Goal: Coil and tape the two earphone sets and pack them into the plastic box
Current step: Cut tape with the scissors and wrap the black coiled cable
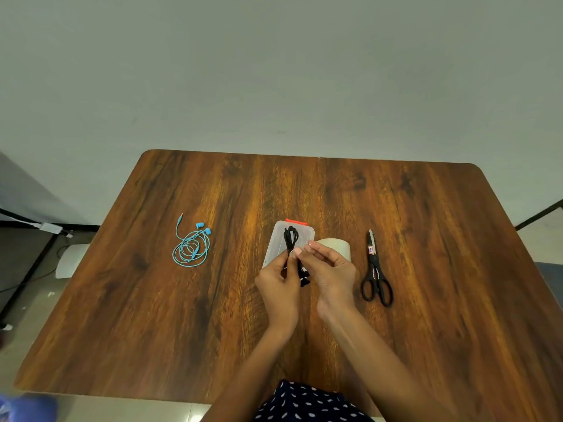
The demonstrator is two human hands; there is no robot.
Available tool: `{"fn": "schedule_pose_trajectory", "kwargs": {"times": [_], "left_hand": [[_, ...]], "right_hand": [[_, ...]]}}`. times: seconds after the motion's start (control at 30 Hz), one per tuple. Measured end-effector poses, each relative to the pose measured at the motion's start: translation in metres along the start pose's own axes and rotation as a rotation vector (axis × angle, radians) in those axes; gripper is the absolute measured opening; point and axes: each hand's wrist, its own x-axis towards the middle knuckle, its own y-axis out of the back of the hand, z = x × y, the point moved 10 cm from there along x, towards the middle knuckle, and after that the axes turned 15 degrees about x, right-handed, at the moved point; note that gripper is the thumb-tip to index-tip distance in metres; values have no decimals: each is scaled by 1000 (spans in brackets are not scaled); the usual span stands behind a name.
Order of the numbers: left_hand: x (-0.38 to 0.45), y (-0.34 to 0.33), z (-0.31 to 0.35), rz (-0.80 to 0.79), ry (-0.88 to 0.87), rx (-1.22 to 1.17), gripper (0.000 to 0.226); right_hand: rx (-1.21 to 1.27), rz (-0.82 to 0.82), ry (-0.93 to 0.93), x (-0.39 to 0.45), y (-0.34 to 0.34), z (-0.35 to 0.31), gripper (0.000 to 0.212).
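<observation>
My left hand grips a coiled bundle of black earphones at its middle, held above the clear plastic box with a red latch. My right hand pinches at the bundle's middle, fingertips meeting the left hand's; whether tape is between them I cannot tell. The black earbuds hang below my hands. The blue earphones lie loosely coiled on the table to the left. A roll of tape sits just behind my right hand.
Black-handled scissors lie on the wooden table to the right, blades pointing away. A wall stands behind the table's far edge. A dark frame and cables are on the floor at left.
</observation>
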Motion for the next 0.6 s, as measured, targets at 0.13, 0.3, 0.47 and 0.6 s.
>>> {"fn": "schedule_pose_trajectory", "kwargs": {"times": [0.13, 0.3, 0.47, 0.6], "left_hand": [[-2, -1, -1, -3, 9, 8, 19], [-2, -2, -2, -7, 30, -19, 20], [-3, -1, -3, 17, 29, -20, 20], [-4, -1, -2, 29, 32, -17, 20]], "right_hand": [[28, 13, -35, -1, 0, 5, 34], [118, -24, -103, -6, -2, 10, 35], [111, -35, -102, -8, -7, 11, 34], [87, 9, -60, -7, -3, 11, 32]]}}
